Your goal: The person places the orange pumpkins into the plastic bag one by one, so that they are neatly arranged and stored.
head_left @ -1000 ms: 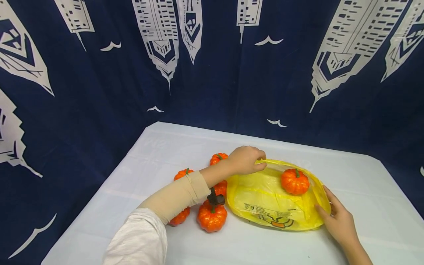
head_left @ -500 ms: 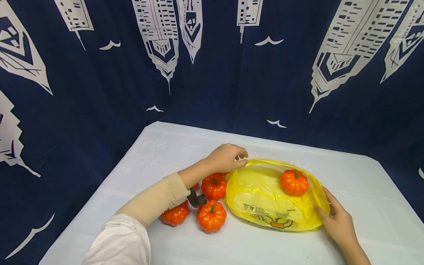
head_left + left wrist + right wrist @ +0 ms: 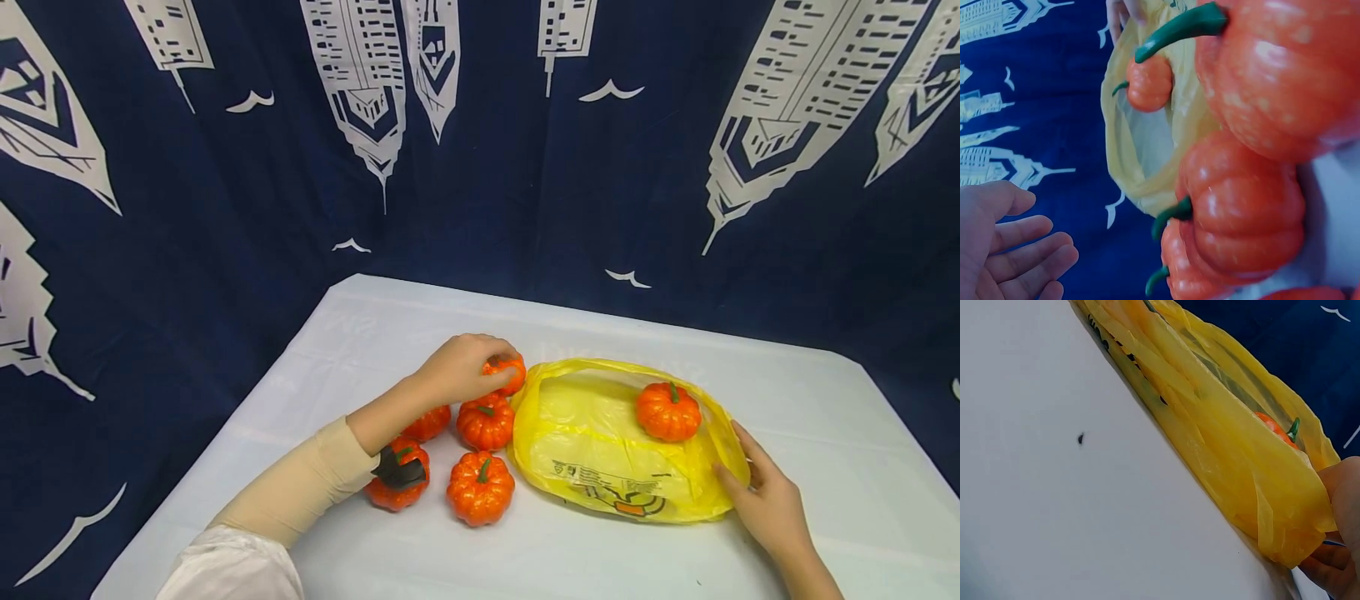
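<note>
My left hand (image 3: 468,367) is over the farthest small orange pumpkin (image 3: 516,377) of the loose group, left of the bag. In the left wrist view its fingers (image 3: 1032,240) are loosely spread with nothing between them. At the right, my right hand (image 3: 768,504) pinches the side of a yellow plastic bag (image 3: 585,442), thumb inside the rim and fingers outside. The bag lies with its mouth wide. Inside it sits one pumpkin (image 3: 667,412) with a green stem, also partly showing over the rim in the right wrist view.
Several more pumpkins stand left of the bag, among them a front one (image 3: 481,489), a middle one (image 3: 486,423) and one (image 3: 397,483) partly behind the dark wrist camera (image 3: 400,468). A white cloth (image 3: 600,558) covers the table. A navy curtain (image 3: 480,192) hangs behind.
My left hand has moved left from the bag's far rim to the farthest loose pumpkin. My right hand, the bag and the pumpkin inside it stay in place.
</note>
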### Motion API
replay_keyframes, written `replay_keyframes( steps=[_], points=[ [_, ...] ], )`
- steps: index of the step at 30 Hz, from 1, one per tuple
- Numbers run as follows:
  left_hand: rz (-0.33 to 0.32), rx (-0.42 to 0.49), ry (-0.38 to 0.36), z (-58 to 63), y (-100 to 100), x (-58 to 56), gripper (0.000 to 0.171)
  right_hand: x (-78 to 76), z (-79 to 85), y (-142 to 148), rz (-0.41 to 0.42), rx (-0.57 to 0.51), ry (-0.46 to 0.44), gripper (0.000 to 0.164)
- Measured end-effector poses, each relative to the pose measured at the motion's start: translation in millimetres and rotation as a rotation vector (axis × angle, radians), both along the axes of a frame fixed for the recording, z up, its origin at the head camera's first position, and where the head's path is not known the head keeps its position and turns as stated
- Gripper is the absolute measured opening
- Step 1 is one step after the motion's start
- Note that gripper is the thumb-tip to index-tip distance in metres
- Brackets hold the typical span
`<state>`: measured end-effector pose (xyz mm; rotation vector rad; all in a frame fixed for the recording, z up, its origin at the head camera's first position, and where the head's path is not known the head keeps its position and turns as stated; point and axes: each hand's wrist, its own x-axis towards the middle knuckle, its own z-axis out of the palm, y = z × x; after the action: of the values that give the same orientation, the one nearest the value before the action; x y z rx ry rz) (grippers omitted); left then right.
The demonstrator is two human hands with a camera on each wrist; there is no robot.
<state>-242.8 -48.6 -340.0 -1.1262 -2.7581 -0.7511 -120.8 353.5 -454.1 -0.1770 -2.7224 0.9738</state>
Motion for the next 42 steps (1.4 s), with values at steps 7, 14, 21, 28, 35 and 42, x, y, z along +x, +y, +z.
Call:
replay_keyframes(
  steps=[7,14,21,28,35,42],
  points=[
    [0.062,0.073,-0.025,-6.2,-24,8.8,0.026,0.4,-0.2,3,0.002,0.007,0.011,0.067],
    [0.168,0.133,-0.035,-16.3,-52,24.4,0.025,0.6,-0.4,1,0.015,0.0,0.025,0.065],
    [0.239,0.247,-0.083,-31.9,-80,32.7,0.027,0.4,-0.9,0,0.016,0.006,0.044,0.065],
    [0.273,0.251,-0.109,-52.4,-99,34.5,0.037,0.6,0.4,-1,0.014,0.015,0.033,0.065],
    [0.278,0.261,-0.204,-70.0,-110,31.7,0.056,-0.1,1.1,0,0.015,0.01,0.038,0.065],
    [0.268,0.29,-0.266,-84.5,-112,27.1,0.068,0.0,0.5,0,0.012,0.016,0.044,0.065]
  ],
)
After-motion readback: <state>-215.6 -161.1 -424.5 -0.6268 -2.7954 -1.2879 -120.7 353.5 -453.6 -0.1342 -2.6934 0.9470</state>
